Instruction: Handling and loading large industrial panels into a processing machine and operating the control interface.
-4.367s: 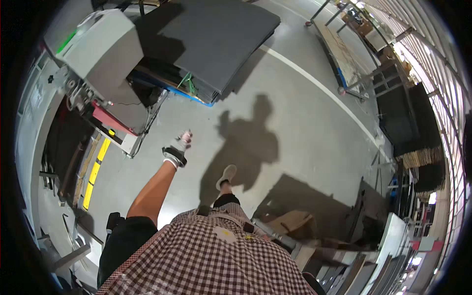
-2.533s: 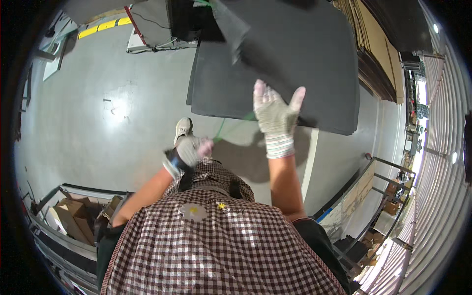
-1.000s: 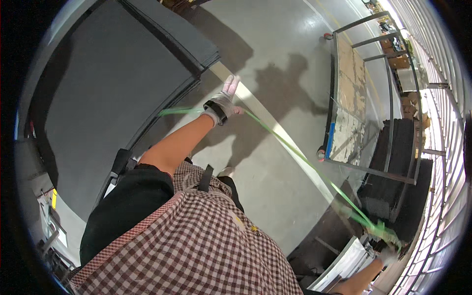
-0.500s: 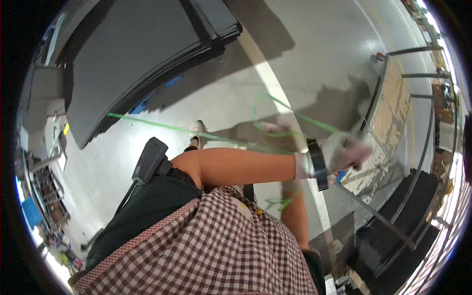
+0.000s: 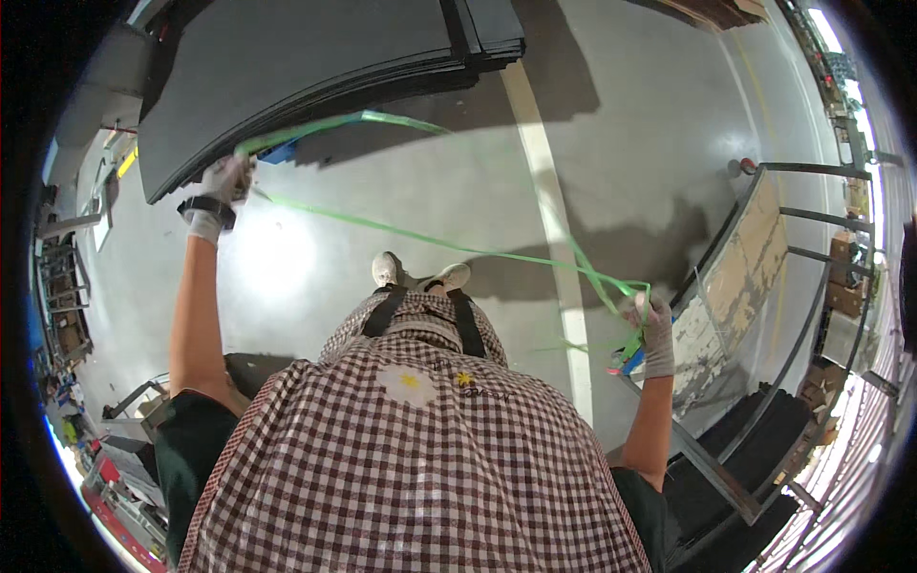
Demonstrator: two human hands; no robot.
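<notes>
A long green plastic strap stretches across in front of me, its loops running between my two hands. My left hand, gloved with a black band at the wrist, is closed round the strap at the far left, close to the edge of a stack of dark grey sheets. At the right, my right hand, also gloved, grips the strap's other end, with loose green tails around it. A small blue and red object shows at its fingers; its kind is unclear.
A metal-framed cart with a worn, peeling deck stands to my right, black material beside it. A pale line runs along the grey floor. Boxes line the far right; shelving and machinery are at the left.
My left hand has swung from the right side across to the far left, drawing the strap out. My right hand now shows plainly at the right. My view has shifted.
</notes>
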